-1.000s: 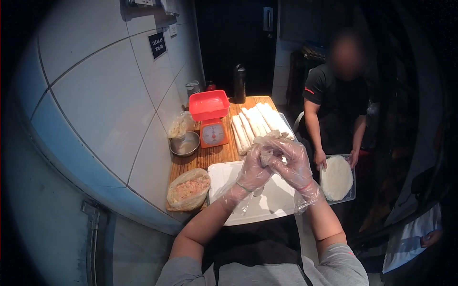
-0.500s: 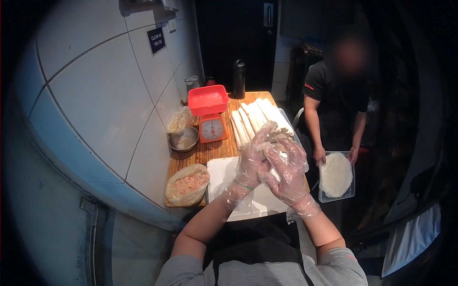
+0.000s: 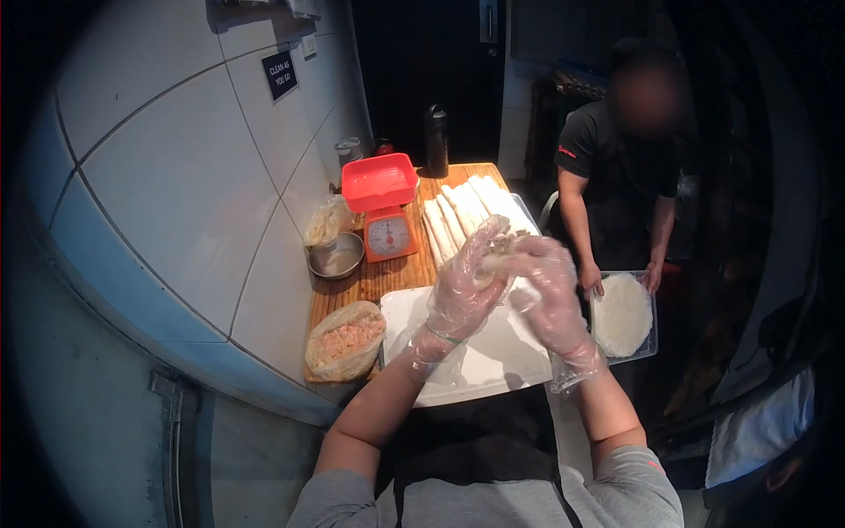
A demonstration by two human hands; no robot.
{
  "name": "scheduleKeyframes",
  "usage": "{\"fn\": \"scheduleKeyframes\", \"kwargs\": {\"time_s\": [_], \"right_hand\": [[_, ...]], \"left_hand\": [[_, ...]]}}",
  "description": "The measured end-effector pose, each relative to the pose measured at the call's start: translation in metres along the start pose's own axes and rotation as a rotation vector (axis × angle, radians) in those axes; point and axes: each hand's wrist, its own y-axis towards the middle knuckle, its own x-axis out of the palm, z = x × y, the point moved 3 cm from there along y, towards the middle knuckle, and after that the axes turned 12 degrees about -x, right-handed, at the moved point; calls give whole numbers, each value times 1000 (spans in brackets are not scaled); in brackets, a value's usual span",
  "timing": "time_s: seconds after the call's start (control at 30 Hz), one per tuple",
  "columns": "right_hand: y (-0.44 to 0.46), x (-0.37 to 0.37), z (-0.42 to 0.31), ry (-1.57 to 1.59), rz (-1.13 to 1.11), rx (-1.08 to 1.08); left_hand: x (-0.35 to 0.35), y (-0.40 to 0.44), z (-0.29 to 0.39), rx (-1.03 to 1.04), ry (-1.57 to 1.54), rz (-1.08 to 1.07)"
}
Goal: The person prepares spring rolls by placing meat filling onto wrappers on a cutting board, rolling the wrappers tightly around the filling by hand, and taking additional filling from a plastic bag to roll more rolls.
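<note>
Both my hands wear clear plastic gloves and are raised over a white tray. My left hand has its fingers curled round something whitish that is too hidden to name. My right hand bends toward it from the right, its fingertips meeting the left fingers; whether it grips anything is unclear. Behind the hands lie several long white rolls side by side. A plastic bag of pinkish chopped filling rests open left of the tray.
A red-topped orange scale, a metal bowl and a black bottle stand on the wooden table. At right, another person holds a clear container with a round white sheet. Tiled wall at left.
My hands have shifted from close together to a looser pose, the right moving slightly right and its fingers bending over toward the left. The view has shifted slightly.
</note>
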Motion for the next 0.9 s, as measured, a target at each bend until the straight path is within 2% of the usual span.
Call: {"fn": "scheduleKeyframes", "kwargs": {"time_s": [0.03,0.13,0.2,0.33,0.43,0.47,0.63,0.73,0.77,0.9], "right_hand": [[-2,-4,3,109,89,63],[-1,-1,-2,4,-46,22],[-7,7,1,-55,-92,-7],[-7,10,-3,-153,-103,-95],[-9,8,-7,-289,-119,-151],[-7,9,-8,-333,-121,-182],[2,11,-9,-287,-120,-145],[7,17,-4,-279,-119,-165],[9,20,-3,-281,-121,-181],[11,26,0,-289,-127,-225]], "left_hand": [[0,1,0,-34,-53,21],[0,0,7,133,73,87],[2,1,5,135,72,76],[2,-1,5,113,24,55],[5,-1,2,-40,-90,-18],[4,-2,3,6,-37,-16],[4,1,-3,201,148,38],[1,-1,-3,141,103,-22],[0,-2,1,209,96,23],[0,-4,0,125,15,-11]]}}
